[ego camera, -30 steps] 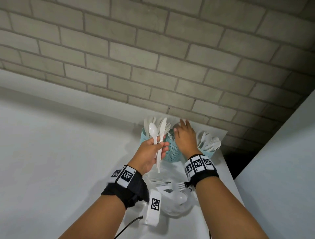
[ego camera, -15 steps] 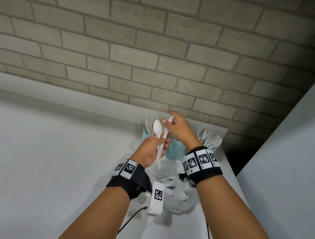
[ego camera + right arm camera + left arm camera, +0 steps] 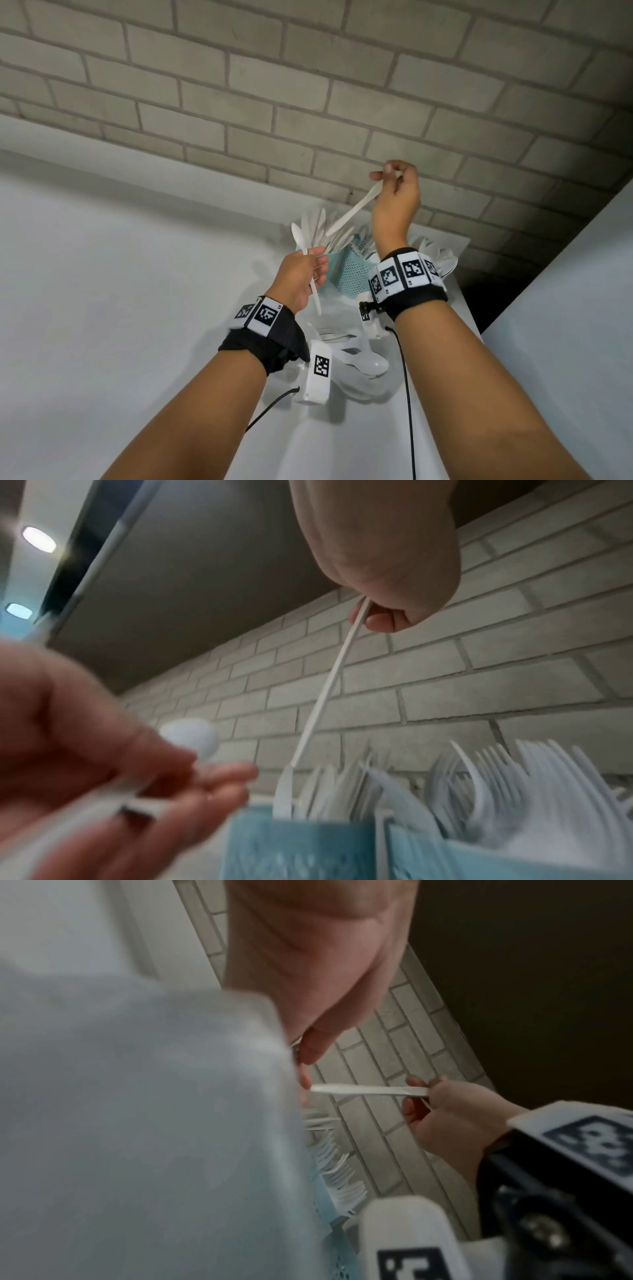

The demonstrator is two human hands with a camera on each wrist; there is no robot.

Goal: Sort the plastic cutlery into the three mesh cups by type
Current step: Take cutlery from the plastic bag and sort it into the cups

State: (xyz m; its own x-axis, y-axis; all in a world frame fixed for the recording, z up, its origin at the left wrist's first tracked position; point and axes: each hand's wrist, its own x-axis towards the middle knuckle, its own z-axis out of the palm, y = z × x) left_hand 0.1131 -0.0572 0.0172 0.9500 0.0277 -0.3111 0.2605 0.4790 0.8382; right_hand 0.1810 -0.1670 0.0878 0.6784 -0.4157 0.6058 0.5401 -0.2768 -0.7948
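Note:
My right hand (image 3: pixel 387 175) is raised near the brick wall and pinches one end of a white plastic knife (image 3: pixel 352 212). The knife slants down-left, its lower end among the tops of the knives standing in the left teal mesh cup (image 3: pixel 334 260). The right wrist view shows the knife (image 3: pixel 325 691) hanging edge-on from my fingers (image 3: pixel 377 620) over that cup (image 3: pixel 291 840). My left hand (image 3: pixel 315 262) holds a white spoon (image 3: pixel 297 234) upright, just left of the cups. Forks (image 3: pixel 514 777) fill the middle cup (image 3: pixel 356 274). Spoons stand in the right cup (image 3: pixel 442 257), half hidden by my right wrist.
A clear container (image 3: pixel 363 373) with more loose white cutlery sits on the narrow white counter (image 3: pixel 455 308) below my wrists. The brick wall (image 3: pixel 308 102) rises right behind the cups. A white panel (image 3: pixel 85 274) lies left, another on the right (image 3: pixel 565 325).
My right hand took the knife out of my left hand and lifted it up and right above the cups. The left hand keeps only the spoon.

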